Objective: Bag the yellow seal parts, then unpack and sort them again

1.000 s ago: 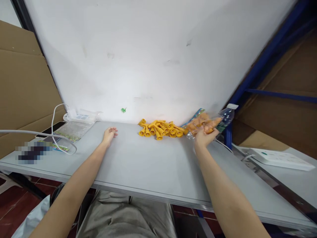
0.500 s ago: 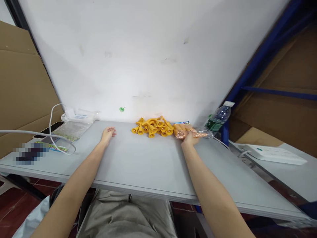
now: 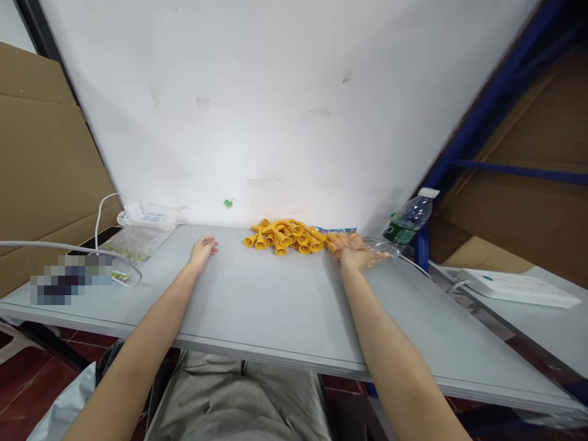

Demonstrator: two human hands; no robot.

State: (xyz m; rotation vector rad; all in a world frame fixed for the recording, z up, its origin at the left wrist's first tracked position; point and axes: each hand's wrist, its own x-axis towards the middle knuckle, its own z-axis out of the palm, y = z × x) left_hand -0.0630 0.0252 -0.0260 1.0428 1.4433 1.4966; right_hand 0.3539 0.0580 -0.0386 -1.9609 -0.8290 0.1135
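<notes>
My left hand [image 3: 203,252] rests on its side on the grey table, to the left of the pile, its fingers loosely curled and holding nothing. Yellow horn-shaped plastic pieces [image 3: 283,236] with flared, cup-like ends lie heaped at the back middle, against the wall. Just right of them is a clear plastic bag [image 3: 374,244] with orange pieces inside and a coloured header strip along its far edge. My right hand [image 3: 359,257] lies over the near side of this bag, fingers stretched to the right; part of the bag is hidden beneath it.
A water bottle [image 3: 410,217] leans at the back right, near a blue metal frame [image 3: 463,135]. A white power strip [image 3: 519,286] lies farther right. Clear packets [image 3: 142,242] and a white cable [image 3: 98,220] are at the left. Cardboard [image 3: 41,159] stands on the left.
My right hand has shifted slightly right on the bag, its fingers now more stretched out. More of the bag's header strip shows. The left hand and the yellow pile stay put.
</notes>
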